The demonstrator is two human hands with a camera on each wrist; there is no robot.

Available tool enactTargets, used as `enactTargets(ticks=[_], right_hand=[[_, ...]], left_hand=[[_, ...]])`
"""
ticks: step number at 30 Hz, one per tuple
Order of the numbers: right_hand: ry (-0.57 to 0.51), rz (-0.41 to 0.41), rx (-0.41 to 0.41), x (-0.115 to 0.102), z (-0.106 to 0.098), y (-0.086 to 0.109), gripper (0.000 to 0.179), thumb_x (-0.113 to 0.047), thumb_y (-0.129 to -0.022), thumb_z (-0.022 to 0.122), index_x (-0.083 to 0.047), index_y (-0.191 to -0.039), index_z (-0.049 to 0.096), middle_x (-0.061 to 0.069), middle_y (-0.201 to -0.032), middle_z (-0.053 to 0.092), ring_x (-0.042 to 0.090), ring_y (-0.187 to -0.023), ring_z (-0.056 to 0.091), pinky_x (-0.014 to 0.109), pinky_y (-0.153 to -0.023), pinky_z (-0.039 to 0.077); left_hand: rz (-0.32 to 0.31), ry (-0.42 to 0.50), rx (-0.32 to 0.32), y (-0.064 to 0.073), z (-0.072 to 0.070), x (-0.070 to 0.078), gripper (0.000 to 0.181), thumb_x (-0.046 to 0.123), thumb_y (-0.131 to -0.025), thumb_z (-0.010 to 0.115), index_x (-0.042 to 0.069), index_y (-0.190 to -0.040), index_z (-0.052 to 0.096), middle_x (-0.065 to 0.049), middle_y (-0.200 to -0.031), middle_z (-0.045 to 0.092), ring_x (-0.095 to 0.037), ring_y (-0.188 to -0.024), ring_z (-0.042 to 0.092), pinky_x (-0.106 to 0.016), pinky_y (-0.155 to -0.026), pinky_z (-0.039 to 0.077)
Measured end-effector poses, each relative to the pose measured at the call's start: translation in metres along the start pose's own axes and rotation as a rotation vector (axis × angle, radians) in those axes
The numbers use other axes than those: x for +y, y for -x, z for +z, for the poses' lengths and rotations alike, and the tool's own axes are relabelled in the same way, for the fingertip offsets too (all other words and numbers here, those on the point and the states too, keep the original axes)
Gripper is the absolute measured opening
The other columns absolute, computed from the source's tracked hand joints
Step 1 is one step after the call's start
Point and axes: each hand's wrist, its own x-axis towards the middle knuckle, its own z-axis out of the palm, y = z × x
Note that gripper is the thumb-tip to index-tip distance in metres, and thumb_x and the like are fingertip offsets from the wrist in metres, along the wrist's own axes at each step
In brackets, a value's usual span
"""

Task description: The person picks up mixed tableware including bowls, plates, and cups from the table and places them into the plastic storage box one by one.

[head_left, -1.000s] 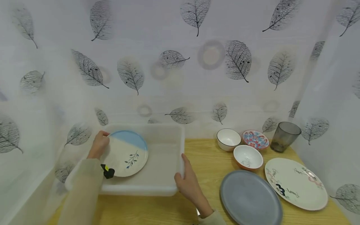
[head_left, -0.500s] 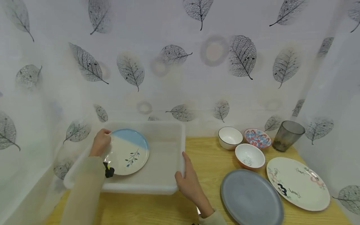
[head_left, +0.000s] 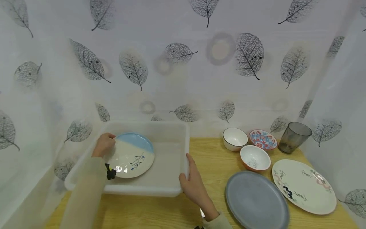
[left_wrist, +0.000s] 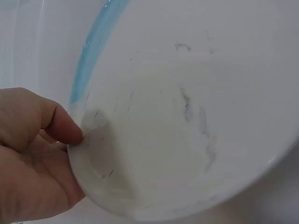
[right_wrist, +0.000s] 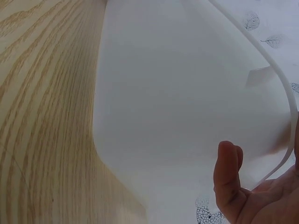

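"What's just changed at your end?"

"Very little. I see the left grip (head_left: 104, 144) and the blue-and-cream plate (head_left: 134, 159) a shade farther right over the white bin (head_left: 170, 159) than a second ago, with broader glints on the plate's near left part. I judge that a small adjustment, nothing let go."

"How are the grips set?"

"The left is closed to a pinch on the plate's left rim. The right grip (head_left: 194, 183) is curled on the bin's right wall, toward the near corner."

"And the plate against that pinch?"

"It spreads rightward from the fingers, tilted, over the bin's left half. My left wrist view shows a scuffed face without the twig print, so I take it for the underside. I can't tell whether it touches the bin's floor."

"Farther out?"

"The grey plate (head_left: 257, 198) lies on the surface (head_left: 148, 211), right of the right grip."
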Motion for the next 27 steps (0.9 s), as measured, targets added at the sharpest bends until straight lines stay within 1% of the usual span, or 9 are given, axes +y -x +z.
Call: enactTargets(ticks=[4,6,9,11,14,17,21,24,27], right_hand=[[-0.013,0.011,-0.002,-0.001,0.0,0.0,0.073,-0.004,-0.089,0.048,-0.003,-0.156,0.019,0.026,-0.148,0.037,0.039,-0.119,0.05,0.056,-0.097,0.043],[-0.015,0.018,-0.005,-0.001,0.0,0.0,0.073,-0.004,-0.089,0.048,-0.003,-0.156,0.019,0.026,-0.149,0.037,0.039,-0.12,0.049,0.056,-0.098,0.043],[-0.022,0.028,-0.01,-0.002,0.001,0.001,0.073,-0.004,-0.09,0.047,-0.003,-0.157,0.018,0.025,-0.149,0.036,0.039,-0.12,0.049,0.056,-0.098,0.043],[-0.019,0.026,-0.014,-0.002,0.0,0.001,0.073,-0.004,-0.09,0.047,-0.003,-0.157,0.018,0.026,-0.149,0.036,0.039,-0.121,0.049,0.056,-0.098,0.043],[-0.023,0.018,-0.015,-0.003,0.0,0.0,0.072,-0.003,-0.09,0.047,-0.002,-0.156,0.018,0.027,-0.15,0.035,0.04,-0.122,0.048,0.057,-0.099,0.042],[-0.024,0.01,-0.014,-0.004,0.0,0.001,0.073,-0.003,-0.09,0.047,-0.002,-0.156,0.018,0.029,-0.15,0.034,0.04,-0.123,0.048,0.058,-0.099,0.042],[-0.043,0.029,-0.012,-0.004,-0.001,0.002,0.072,-0.004,-0.091,0.046,-0.004,-0.157,0.017,0.027,-0.15,0.034,0.039,-0.122,0.049,0.057,-0.098,0.044],[-0.053,0.036,-0.021,-0.004,-0.001,0.002,0.072,-0.005,-0.091,0.046,-0.005,-0.157,0.016,0.026,-0.149,0.036,0.038,-0.12,0.05,0.055,-0.095,0.047],[-0.06,0.034,-0.035,-0.003,-0.001,0.002,0.072,-0.005,-0.091,0.046,-0.005,-0.157,0.016,0.027,-0.147,0.037,0.038,-0.118,0.052,0.053,-0.091,0.05]], left_hand=[[0.0,0.003,-0.071,-0.001,-0.001,-0.002,0.048,-0.005,-0.082,0.036,-0.021,-0.127,0.045,-0.038,-0.125,0.048,-0.048,-0.11,0.048,-0.06,-0.098,0.041],[0.001,-0.013,-0.1,-0.001,-0.001,-0.003,0.048,-0.007,-0.082,0.036,-0.022,-0.127,0.045,-0.039,-0.126,0.048,-0.05,-0.113,0.047,-0.062,-0.101,0.039],[-0.005,-0.049,-0.125,0.0,-0.001,-0.003,0.046,-0.007,-0.084,0.037,-0.022,-0.127,0.045,-0.041,-0.128,0.047,-0.052,-0.117,0.046,-0.064,-0.103,0.038],[0.003,-0.085,-0.133,0.0,0.0,-0.004,0.045,-0.008,-0.085,0.037,-0.022,-0.127,0.046,-0.041,-0.127,0.047,-0.053,-0.116,0.047,-0.063,-0.101,0.04],[0.03,-0.133,-0.119,-0.003,0.001,-0.005,0.041,-0.008,-0.085,0.039,-0.022,-0.122,0.05,-0.04,-0.123,0.05,-0.051,-0.111,0.05,-0.061,-0.096,0.044],[0.083,-0.189,-0.089,-0.008,0.003,-0.007,0.036,-0.009,-0.084,0.042,-0.021,-0.115,0.054,-0.038,-0.115,0.055,-0.048,-0.103,0.054,-0.058,-0.088,0.049],[0.123,-0.245,-0.056,-0.015,0.005,-0.009,0.028,-0.01,-0.083,0.048,-0.02,-0.107,0.059,-0.035,-0.106,0.06,-0.045,-0.094,0.058,-0.054,-0.08,0.052],[0.115,-0.267,-0.048,-0.014,0.007,-0.008,0.024,-0.01,-0.084,0.052,-0.02,-0.104,0.06,-0.034,-0.103,0.062,-0.044,-0.093,0.059,-0.053,-0.079,0.053],[0.106,-0.284,-0.047,-0.009,0.009,-0.008,0.023,-0.011,-0.085,0.052,-0.02,-0.104,0.058,-0.034,-0.103,0.061,-0.045,-0.094,0.058,-0.053,-0.081,0.052]])
